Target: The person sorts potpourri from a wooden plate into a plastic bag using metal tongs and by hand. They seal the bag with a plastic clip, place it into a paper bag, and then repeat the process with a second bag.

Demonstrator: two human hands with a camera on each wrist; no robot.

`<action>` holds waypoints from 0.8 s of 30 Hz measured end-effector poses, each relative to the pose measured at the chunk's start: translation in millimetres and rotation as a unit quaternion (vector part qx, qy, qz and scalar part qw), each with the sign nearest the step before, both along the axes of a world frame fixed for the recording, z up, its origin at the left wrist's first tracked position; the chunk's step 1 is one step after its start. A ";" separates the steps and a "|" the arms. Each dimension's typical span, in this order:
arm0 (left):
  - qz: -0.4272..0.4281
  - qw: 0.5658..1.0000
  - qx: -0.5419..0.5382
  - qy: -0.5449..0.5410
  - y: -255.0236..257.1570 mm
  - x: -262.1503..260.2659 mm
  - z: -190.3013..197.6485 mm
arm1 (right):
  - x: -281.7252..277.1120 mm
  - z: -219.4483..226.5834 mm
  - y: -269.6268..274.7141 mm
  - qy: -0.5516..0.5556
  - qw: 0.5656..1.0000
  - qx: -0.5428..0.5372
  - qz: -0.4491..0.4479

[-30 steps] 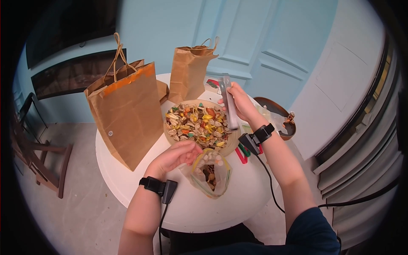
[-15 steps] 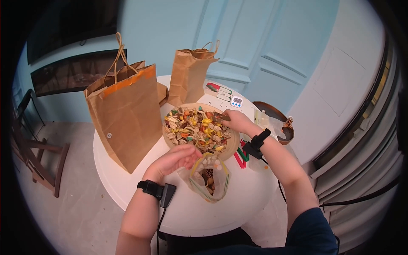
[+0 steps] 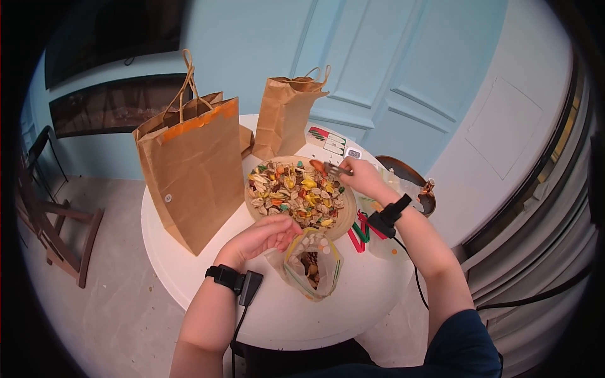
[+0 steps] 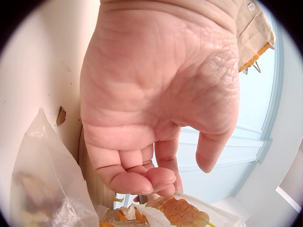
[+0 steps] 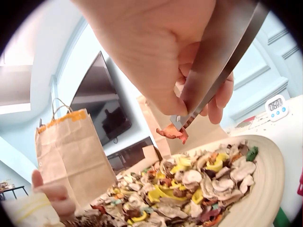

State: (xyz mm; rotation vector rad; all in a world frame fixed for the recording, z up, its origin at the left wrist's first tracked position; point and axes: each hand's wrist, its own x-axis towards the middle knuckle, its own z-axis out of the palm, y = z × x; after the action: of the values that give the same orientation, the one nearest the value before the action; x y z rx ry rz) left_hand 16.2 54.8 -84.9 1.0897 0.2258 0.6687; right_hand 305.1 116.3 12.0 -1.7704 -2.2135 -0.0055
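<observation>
My right hand (image 3: 365, 179) grips metal tongs (image 5: 220, 64) over the far right side of a round wooden tray (image 3: 344, 220). An orange-red dried piece (image 5: 173, 134) sits between the tong tips. Dried slices and petals (image 3: 296, 195) in beige, yellow, orange and green cover the tray. Close in front of it stands a clear zip bag (image 3: 329, 269), mouth open, with brown dried bits inside. My left hand (image 3: 270, 234) has its fingertips right at the bag's rim, fingers loosely bent and thumb (image 4: 211, 151) apart from them.
Two brown paper bags (image 3: 195, 170) (image 3: 283, 120) stand left of and behind the tray. A white timer (image 5: 276, 108) and labels (image 3: 328, 140) lie at the back. Red and green strips (image 3: 359, 233) are on the right, near a dark round stand (image 3: 403, 167).
The tongs swung from upright down to the tray, and my right hand now lifts an orange-red piece in their tips. My left hand has stayed by the bag.
</observation>
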 end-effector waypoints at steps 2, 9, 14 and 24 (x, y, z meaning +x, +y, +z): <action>0.003 1.000 0.004 -0.002 -0.9 -0.1 -0.1 | 8.3 9.9 -8.9 0.110 0.992 0.026 0.056; 0.001 1.000 0.007 -0.002 -1.7 0.8 1.6 | -22.0 49.4 -140.9 0.190 0.966 -0.103 0.144; 0.020 1.000 -0.005 0.017 -2.2 0.9 -0.2 | -37.9 36.3 -186.7 0.027 0.973 -0.141 0.182; 0.017 1.000 0.005 0.007 -3.2 1.0 0.4 | -24.1 37.8 -112.6 -0.006 0.994 -0.007 0.104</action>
State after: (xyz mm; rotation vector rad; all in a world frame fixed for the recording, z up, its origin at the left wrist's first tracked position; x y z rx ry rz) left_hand 17.2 51.7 -84.5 1.1022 0.2528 0.6935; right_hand 281.0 3.7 49.9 -1.5409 -2.4021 0.0462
